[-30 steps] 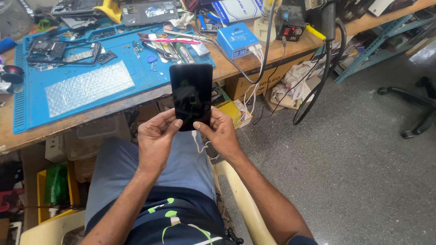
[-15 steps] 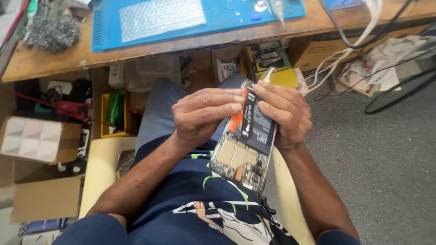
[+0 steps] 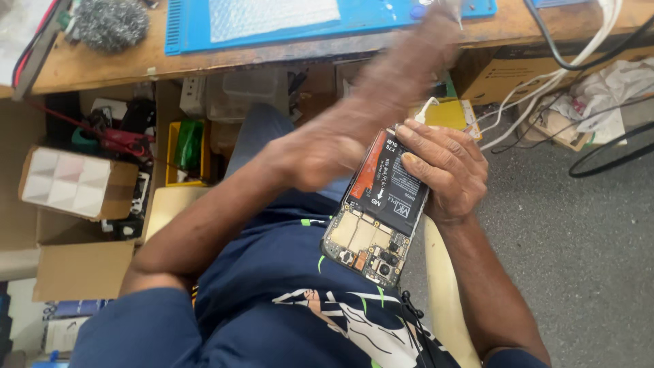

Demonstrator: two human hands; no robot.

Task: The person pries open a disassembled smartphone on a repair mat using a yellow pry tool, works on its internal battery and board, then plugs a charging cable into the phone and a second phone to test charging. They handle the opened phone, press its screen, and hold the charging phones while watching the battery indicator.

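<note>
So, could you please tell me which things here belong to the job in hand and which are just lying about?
In hand:
- opened phone, back off, held by right hand
- left hand, blurred, up at the blue mat

Lying about:
- steel wool
- cardboard box
- white cables

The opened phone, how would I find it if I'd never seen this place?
Start at the long wooden workbench with the blue mat on top, then look down to the seated person's lap. There the right hand grips the opened phone, tilted, back cover off. Nothing else nearby shows a black battery above bare gold-coloured circuit boards.
</note>
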